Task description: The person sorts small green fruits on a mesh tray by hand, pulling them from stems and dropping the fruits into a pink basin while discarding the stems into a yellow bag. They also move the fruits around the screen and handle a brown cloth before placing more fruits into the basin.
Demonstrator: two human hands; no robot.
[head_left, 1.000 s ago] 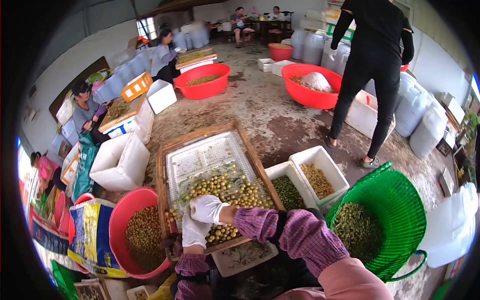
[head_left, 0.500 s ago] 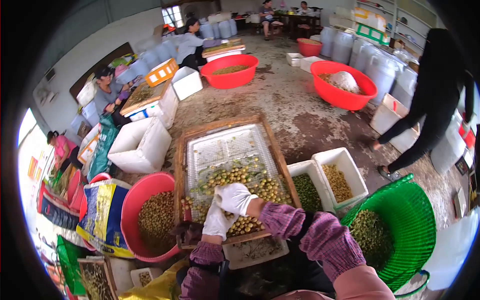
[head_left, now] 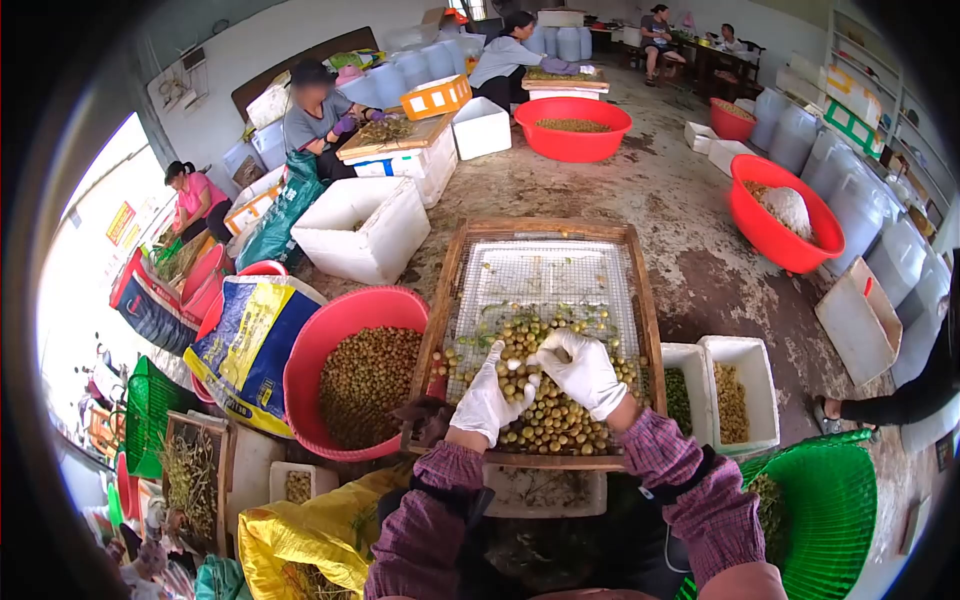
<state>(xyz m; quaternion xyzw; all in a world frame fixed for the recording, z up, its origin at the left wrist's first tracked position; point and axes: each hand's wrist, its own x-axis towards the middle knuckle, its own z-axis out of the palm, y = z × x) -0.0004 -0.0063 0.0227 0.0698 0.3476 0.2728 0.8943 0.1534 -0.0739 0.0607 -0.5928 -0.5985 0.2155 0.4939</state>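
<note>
Fruit (head_left: 545, 400) on wooden sieve tray (head_left: 545, 232)

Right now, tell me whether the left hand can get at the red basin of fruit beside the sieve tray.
Probably yes. The left hand rests on the fruit in the sieve tray, near its left edge, and the red basin sits open-topped right against that side. Only the tray's wooden rim lies between them.

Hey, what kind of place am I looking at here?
Probably a produce sorting workshop. Gloved hands, left hand and right hand, rest on small yellow-green fruits on a wooden mesh sieve tray. A red basin holds more, and other seated people work at similar trays.
</note>
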